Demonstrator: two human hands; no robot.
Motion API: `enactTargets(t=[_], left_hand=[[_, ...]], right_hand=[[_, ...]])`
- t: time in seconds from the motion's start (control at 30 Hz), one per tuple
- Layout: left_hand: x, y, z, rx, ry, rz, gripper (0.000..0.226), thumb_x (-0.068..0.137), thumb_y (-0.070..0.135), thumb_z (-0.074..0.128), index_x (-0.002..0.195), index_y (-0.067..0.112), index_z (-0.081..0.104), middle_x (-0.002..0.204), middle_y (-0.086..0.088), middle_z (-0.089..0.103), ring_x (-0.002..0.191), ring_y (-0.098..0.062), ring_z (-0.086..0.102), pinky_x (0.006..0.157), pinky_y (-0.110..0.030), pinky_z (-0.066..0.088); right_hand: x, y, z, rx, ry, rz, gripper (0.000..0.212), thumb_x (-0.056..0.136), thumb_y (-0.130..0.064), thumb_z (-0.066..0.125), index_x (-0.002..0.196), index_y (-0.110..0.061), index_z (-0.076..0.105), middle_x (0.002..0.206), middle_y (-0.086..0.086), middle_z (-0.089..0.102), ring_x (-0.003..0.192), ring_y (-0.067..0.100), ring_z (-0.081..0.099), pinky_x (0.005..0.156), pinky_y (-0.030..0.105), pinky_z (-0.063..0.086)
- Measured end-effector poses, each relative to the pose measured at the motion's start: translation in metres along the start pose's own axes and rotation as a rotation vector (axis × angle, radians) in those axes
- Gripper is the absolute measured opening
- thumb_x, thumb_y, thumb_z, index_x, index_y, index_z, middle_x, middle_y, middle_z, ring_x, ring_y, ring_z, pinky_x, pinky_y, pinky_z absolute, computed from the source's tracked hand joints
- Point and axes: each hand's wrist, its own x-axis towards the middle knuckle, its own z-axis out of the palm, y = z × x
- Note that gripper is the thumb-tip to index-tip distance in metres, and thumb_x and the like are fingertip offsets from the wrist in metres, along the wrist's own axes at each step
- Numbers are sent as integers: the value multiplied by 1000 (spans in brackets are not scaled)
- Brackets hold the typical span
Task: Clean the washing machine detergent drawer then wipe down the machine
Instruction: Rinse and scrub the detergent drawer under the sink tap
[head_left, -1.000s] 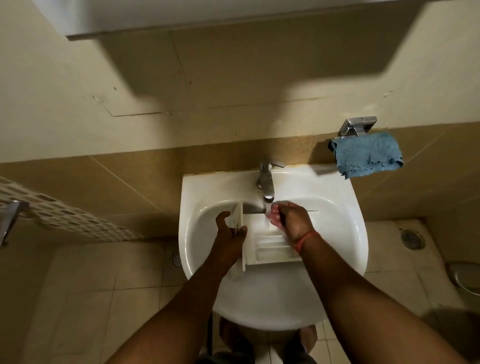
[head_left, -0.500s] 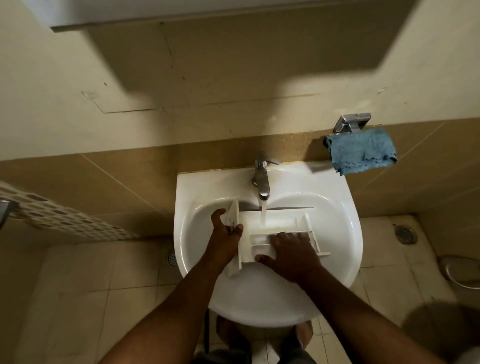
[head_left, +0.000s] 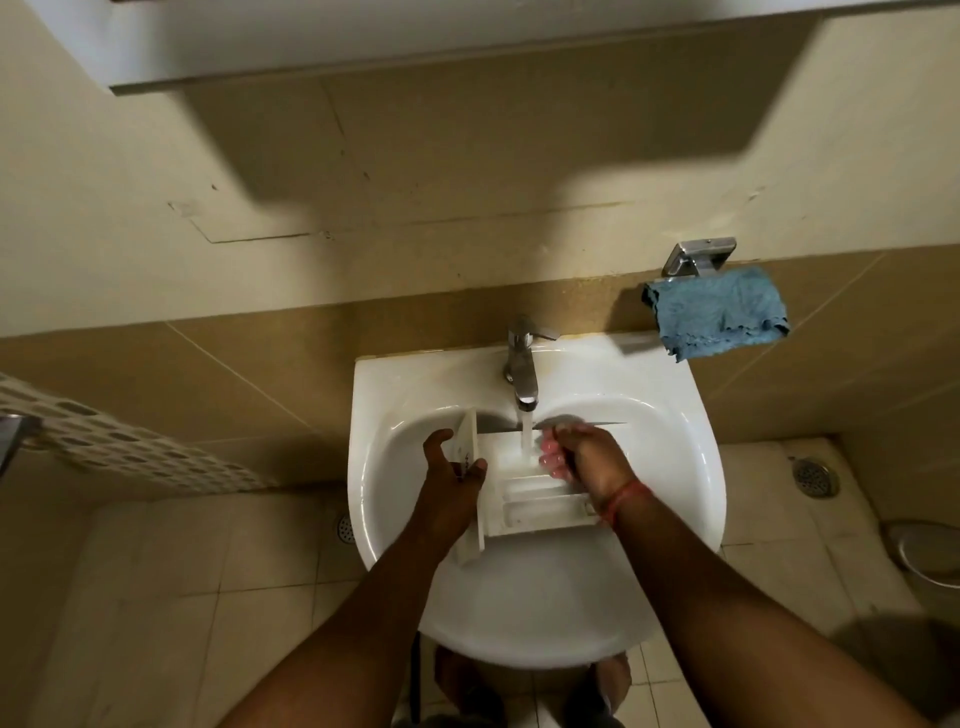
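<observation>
Water runs from the tap onto the white drawer, held over the sink. The left hand grasps its front panel, thumb and fingers either side. The right hand is curled inside the compartments under the stream, its grip probably clenched on nothing, though blur hides it. A blue cloth hangs on the wall.
</observation>
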Motion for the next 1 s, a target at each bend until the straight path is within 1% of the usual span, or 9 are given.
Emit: enactTargets(t=[0.13, 0.27, 0.33, 0.5, 0.6, 0.7, 0.8, 0.87, 1.0], left_hand=[[-1, 4, -1, -15, -15, -26, 63, 97, 24, 57, 142, 34, 14, 119, -12, 58, 98, -19, 61, 96, -41, 52], [-3, 1, -2, -28, -10, -5, 65, 97, 24, 57, 144, 32, 13, 116, -14, 61, 96, -21, 63, 94, -42, 53], [-2, -1, -1, 7, 10, -9, 66, 97, 26, 58, 144, 34, 13, 120, -13, 59, 103, -24, 61, 98, -46, 52], [0, 1, 0, 16, 6, -29, 66, 97, 26, 58, 143, 35, 13, 120, -10, 57, 104, -22, 59, 102, -46, 48], [0, -2, -2, 29, 25, -31, 66, 96, 26, 59, 144, 33, 14, 115, -8, 58, 99, -20, 59, 101, -48, 49], [-2, 0, -1, 37, -5, -34, 66, 97, 26, 58, 145, 32, 13, 107, -4, 58, 91, -13, 59, 99, -45, 50], [-1, 3, -2, 43, -26, -27, 64, 97, 26, 57, 144, 32, 13, 105, -3, 58, 89, -12, 59, 96, -42, 52], [-3, 4, -3, 52, -33, -15, 62, 98, 26, 56, 143, 30, 14, 110, -6, 58, 93, -16, 60, 96, -42, 52], [-11, 2, -7, 30, -25, 11, 57, 98, 26, 55, 141, 28, 17, 113, -8, 57, 99, -20, 59, 98, -44, 50]], right_hand=[[20, -14, 39, 376, 66, 61, 16, 98, 0, 43, 101, 3, 58, 91, 19, 60, 88, 28, 63, 90, 38, 55], [6, 13, 56, -773, -12, -362, 19, 100, -18, 48, 110, -11, 63, 103, 1, 65, 96, 17, 63, 87, 24, 50], [0, 34, 27, -1280, -20, -474, 35, 98, -43, 38, 108, -17, 59, 104, 4, 65, 94, 23, 64, 82, 34, 51], [6, 29, -29, -1718, 107, -98, 67, 98, -60, 18, 137, -16, 49, 148, 8, 44, 132, 28, 46, 113, 44, 27], [11, 19, -7, -1626, -57, 46, 53, 101, -49, 23, 142, -25, 46, 154, 3, 36, 142, 25, 31, 117, 55, 10], [1, 8, -17, -1406, -256, -53, 35, 102, -27, 40, 131, -20, 59, 141, 6, 52, 132, 24, 44, 114, 36, 28], [-7, 7, -43, -1095, 168, -284, 18, 92, -16, 57, 106, -15, 68, 119, 10, 65, 111, 28, 58, 102, 35, 43], [-13, 18, -55, -973, 423, -218, 35, 87, -17, 63, 121, -9, 61, 120, 14, 62, 112, 31, 57, 102, 37, 43], [-24, 37, -58, -645, 354, -50, 56, 89, -19, 65, 138, -3, 46, 132, 13, 56, 112, 27, 57, 96, 31, 46]])
